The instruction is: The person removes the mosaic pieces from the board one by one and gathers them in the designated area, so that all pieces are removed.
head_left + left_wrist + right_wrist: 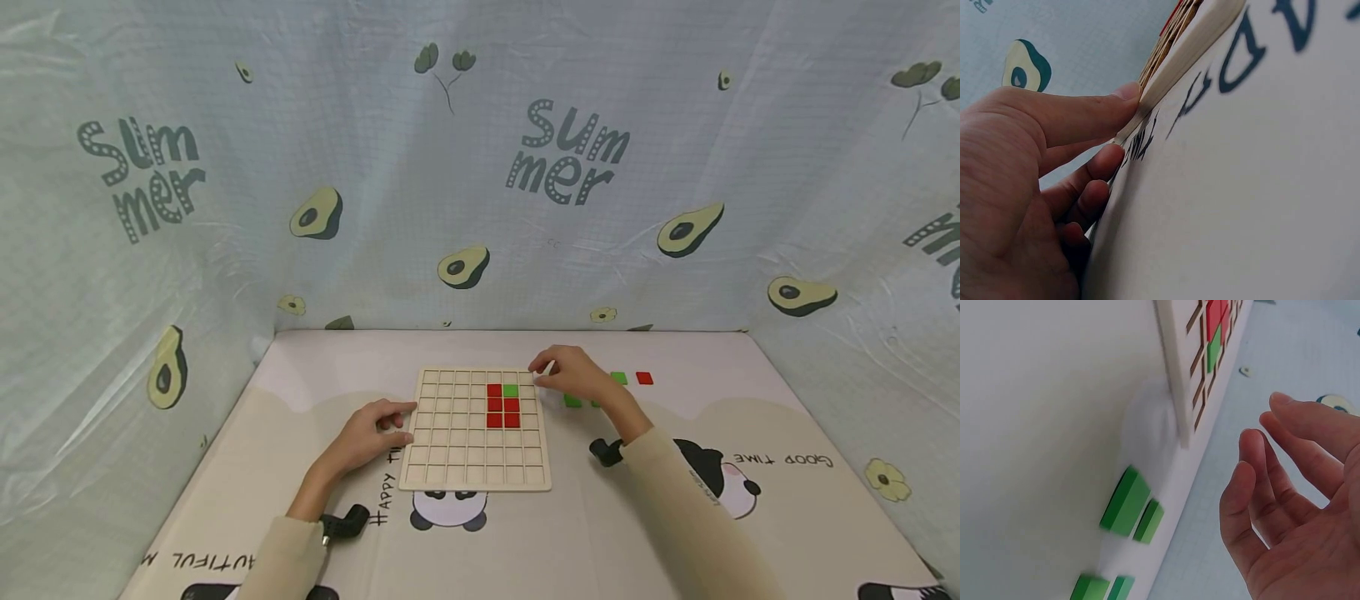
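Note:
A pale wooden grid board (450, 458) lies flat on the tablecloth. Several red square tiles (494, 419) and one green tile (511, 390) sit in its cells, right of the middle. My left hand (367, 435) touches the board's left edge with thumb and index finger; the left wrist view shows a fingertip against the wooden rim (1169, 75). My right hand (573, 371) hovers by the board's top right corner. Seen from the right wrist, its fingers (1250, 506) are loosely bent, with nothing between them.
Loose green tiles (572, 401) and a red tile (644, 377) lie right of the board, some partly behind my right hand. Fabric with avocado prints (465, 267) walls the table (337, 358) at the back and sides. Each wrist carries a black camera (347, 522).

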`<state>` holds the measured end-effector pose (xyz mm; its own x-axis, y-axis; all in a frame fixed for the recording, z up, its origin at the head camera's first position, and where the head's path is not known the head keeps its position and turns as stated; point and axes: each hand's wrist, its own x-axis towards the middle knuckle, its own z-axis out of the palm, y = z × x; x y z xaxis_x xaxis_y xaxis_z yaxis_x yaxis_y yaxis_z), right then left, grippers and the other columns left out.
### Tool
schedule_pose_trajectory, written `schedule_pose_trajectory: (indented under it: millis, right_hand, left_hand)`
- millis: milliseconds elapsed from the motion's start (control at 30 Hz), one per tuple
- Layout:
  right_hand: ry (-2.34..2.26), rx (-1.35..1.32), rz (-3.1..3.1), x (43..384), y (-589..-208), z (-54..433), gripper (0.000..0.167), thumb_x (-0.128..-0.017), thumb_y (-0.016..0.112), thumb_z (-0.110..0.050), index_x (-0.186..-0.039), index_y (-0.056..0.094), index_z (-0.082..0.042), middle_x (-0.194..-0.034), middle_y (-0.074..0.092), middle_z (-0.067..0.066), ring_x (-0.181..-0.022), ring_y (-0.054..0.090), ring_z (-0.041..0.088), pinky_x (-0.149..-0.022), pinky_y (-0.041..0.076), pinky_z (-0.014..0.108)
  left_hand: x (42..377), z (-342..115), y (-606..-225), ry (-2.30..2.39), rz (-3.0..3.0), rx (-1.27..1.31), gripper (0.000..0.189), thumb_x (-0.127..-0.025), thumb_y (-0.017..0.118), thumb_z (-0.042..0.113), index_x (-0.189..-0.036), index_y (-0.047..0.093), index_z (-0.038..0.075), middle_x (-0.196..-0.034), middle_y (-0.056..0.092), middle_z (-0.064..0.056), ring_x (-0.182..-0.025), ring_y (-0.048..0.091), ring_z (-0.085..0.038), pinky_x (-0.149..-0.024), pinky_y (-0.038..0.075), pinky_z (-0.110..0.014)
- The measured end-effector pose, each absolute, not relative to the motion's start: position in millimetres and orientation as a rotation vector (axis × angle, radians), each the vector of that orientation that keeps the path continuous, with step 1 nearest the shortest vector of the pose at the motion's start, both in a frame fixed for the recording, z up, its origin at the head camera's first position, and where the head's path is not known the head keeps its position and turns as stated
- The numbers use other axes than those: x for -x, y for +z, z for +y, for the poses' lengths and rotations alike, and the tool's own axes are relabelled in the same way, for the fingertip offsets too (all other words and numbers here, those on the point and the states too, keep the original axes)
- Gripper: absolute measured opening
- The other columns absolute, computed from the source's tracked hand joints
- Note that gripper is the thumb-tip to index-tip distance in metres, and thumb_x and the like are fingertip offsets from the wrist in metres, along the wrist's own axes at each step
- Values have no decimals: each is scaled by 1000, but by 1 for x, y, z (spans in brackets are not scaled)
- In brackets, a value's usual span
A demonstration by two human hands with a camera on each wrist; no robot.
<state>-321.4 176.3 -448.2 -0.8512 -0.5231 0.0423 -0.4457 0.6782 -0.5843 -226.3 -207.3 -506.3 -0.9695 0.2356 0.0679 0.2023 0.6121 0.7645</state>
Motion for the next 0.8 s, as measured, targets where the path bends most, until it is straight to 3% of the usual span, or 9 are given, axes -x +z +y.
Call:
schedule_pose_trajectory:
  millis: [800]
  right_hand:
    - [-919,815,2679,324,-452,133,23,-96,70,-15,-116,76,-6,-112,74,6,-99,65,21,-85,55,35]
  left_hand:
    - [226,-207,-506,1316,2788,-375,51,-88,80,21,-136,68,8,-97,61,-4,-89,49,-18,-79,38,-29]
